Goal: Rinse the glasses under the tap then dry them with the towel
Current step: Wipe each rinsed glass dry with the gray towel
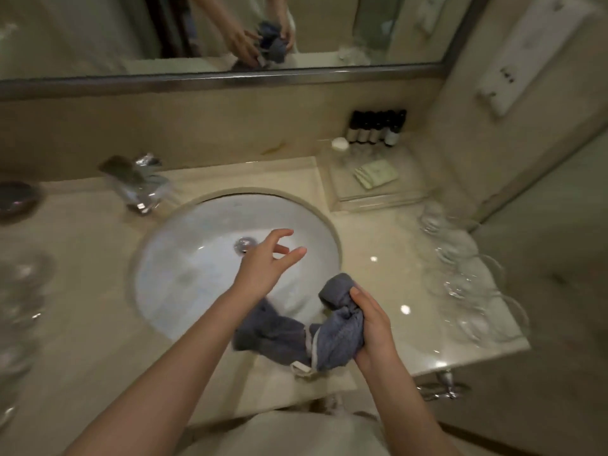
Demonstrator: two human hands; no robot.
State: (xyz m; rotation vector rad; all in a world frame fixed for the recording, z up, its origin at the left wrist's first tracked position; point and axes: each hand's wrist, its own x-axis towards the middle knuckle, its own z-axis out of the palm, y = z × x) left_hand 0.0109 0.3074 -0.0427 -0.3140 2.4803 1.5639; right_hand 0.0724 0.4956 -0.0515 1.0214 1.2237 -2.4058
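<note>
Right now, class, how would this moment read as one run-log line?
left hand: open over sink | right hand: grips grey towel | glasses: on counter, right | tap: no water seen

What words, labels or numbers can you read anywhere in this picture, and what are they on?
No text can be read.
Dark bottles: pale labels, too blurred.
Packets on the clear tray: print too small.
Towel: white tag, no legible text.

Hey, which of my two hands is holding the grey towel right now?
Your right hand grips the grey towel at the basin's front edge; your left hand hovers open and empty over the sink.
</note>
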